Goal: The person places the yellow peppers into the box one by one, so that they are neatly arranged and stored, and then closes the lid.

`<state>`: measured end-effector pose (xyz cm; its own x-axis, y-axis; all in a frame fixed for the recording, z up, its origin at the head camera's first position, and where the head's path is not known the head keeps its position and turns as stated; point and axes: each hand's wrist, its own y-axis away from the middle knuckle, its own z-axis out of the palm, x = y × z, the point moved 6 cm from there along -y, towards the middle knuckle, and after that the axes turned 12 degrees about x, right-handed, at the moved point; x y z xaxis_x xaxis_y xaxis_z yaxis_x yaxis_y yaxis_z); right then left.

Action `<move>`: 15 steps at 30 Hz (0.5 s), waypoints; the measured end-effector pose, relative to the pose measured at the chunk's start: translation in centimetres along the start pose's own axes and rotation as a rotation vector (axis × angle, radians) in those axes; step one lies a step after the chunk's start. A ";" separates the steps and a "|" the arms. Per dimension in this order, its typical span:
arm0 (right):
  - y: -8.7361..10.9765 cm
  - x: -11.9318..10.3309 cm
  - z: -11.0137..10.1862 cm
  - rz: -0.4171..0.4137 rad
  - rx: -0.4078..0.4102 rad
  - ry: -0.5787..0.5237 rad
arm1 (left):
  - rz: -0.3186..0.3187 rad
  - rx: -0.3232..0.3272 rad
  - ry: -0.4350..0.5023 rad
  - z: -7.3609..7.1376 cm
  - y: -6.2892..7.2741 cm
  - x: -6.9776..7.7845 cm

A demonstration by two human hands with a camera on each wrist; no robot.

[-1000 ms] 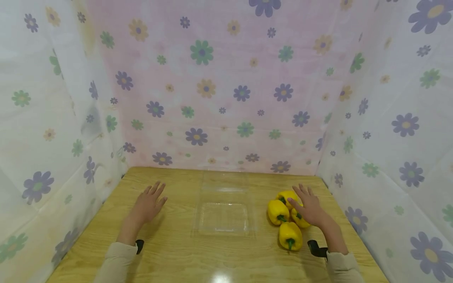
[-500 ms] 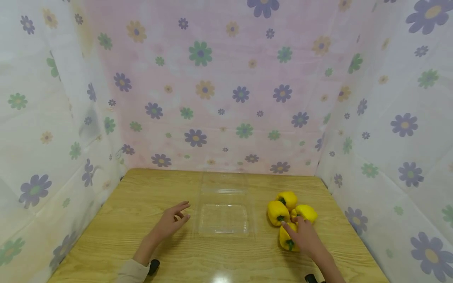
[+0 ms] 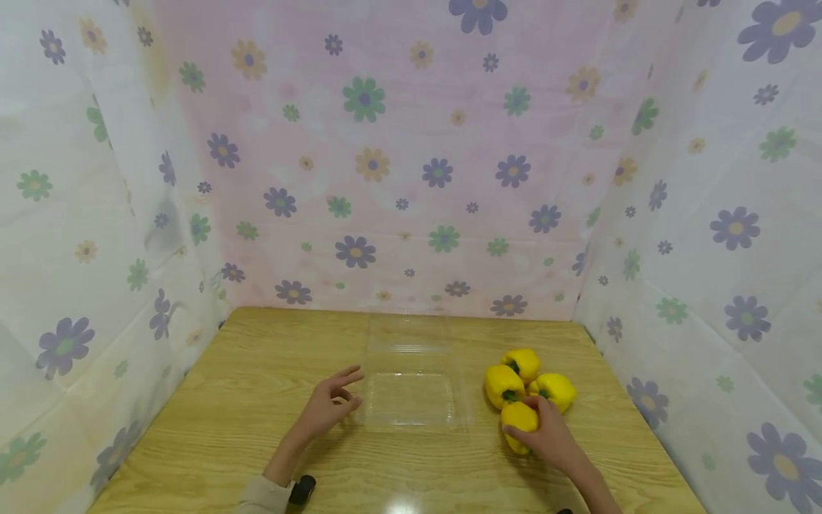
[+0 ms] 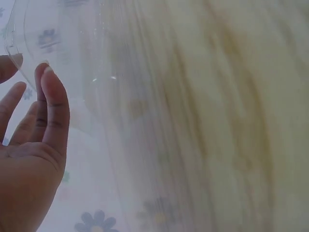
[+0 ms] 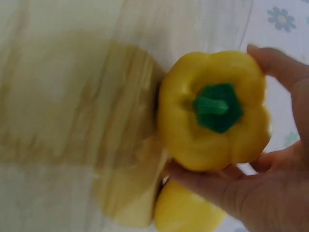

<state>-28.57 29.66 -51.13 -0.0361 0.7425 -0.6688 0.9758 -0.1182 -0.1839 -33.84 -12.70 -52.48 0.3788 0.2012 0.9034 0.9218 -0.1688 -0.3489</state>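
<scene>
My right hand (image 3: 551, 437) grips the nearest yellow bell pepper (image 3: 519, 425), thumb on one side and fingers on the other. In the right wrist view, this bell pepper (image 5: 212, 113) shows its green stem end to the camera. Just behind it in the head view are three more yellow bell peppers (image 3: 557, 391). A clear plastic clamshell container (image 3: 411, 426) lies with its lid folded back in the middle of the table. My left hand (image 3: 326, 407) is at the container's left edge, fingers extended and thumb apart, fingertips right at the rim (image 4: 26, 79) in the left wrist view.
The wood-grain table (image 3: 257, 357) is enclosed at the back and both sides by flower-patterned cloth (image 3: 411, 143). The container's lid (image 3: 407, 332) reaches close to the back edge.
My left hand has come right and inward to the container, which has shifted slightly right. My right hand has moved from above the bell peppers to the nearest one and gripped it, tilting it.
</scene>
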 end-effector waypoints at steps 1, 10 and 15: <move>0.0 0.1 0.0 -0.012 0.000 -0.019 | 0.002 -0.006 0.024 0.1 -0.1 0.1; -0.1 0.7 -0.4 -0.107 -0.053 -0.096 | -0.067 -0.041 0.109 0.7 -0.4 -0.1; 0.2 0.7 -0.6 -0.056 -0.079 -0.088 | -0.114 -0.046 0.116 0.6 -0.3 -0.2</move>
<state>-28.28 30.52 -51.19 -0.1068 0.6856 -0.7201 0.9855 -0.0231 -0.1682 -34.19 -12.07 -52.71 0.2577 0.1091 0.9601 0.9524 -0.1961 -0.2333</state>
